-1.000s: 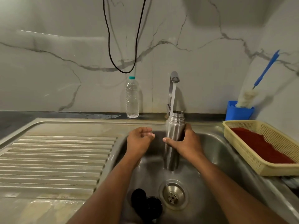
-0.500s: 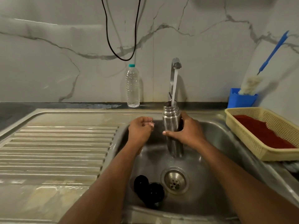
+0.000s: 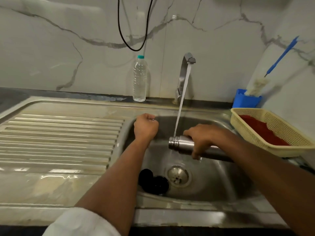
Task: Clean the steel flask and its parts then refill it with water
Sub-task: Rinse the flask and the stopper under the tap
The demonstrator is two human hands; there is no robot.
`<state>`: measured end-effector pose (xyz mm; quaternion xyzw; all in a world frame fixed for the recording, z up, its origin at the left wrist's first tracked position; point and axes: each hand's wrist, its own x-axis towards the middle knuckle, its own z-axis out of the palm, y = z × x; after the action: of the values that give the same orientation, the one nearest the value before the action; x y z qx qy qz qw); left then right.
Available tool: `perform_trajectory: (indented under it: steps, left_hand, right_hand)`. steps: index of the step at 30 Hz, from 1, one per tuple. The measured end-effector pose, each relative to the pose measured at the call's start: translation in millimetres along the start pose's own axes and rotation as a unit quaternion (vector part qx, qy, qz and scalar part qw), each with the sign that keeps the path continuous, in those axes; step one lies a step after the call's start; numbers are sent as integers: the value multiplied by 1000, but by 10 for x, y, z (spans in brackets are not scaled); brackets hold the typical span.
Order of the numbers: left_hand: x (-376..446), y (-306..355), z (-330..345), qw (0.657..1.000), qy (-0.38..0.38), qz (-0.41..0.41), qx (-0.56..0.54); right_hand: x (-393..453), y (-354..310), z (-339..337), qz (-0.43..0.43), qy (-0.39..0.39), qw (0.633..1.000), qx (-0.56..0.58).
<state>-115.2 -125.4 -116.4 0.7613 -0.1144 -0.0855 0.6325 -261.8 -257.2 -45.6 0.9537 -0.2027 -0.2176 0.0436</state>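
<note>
A steel sink [image 3: 211, 193] with a ribbed drainboard [image 3: 59, 140] at its 9 o'clock fills the frame below a marble-patterned wall [image 3: 221, 48]. A yellow basket [image 3: 252, 116] holding something red sits on the counter at the sink's 3 o'clock, with a blue holder [image 3: 245, 101] and a blue-handled brush [image 3: 279, 58] just behind it. At 12 o'clock the tap [image 3: 185, 72] runs, its stream falling onto the neck of the flask [image 3: 180, 144], which lies nearly level over the basin, mouth pointing to 9 o'clock, water spilling below it toward the drain [image 3: 178, 175]. The right hand [image 3: 202, 138] grasps the flask around its middle, fingers over the top and thumb beneath. The left hand [image 3: 146, 126] is clenched in a loose fist, holding nothing visible, at the basin's 10 o'clock edge, apart from the flask. A clear bottle [image 3: 140, 79] with a teal cap stands against the wall at the tap's 9 o'clock. Two black caps [image 3: 153, 182] lie touching on the basin floor at the drain's 8 o'clock. A black cable [image 3: 134, 48] loops down the wall above the bottle.
</note>
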Motion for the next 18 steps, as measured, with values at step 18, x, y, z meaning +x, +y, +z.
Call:
perform_trajectory:
  steps: [18]
  left_hand:
    - [-105, 112, -11, 995, -15, 10, 95]
  right_hand:
    - [-32, -743, -237, 55, 23, 879, -473]
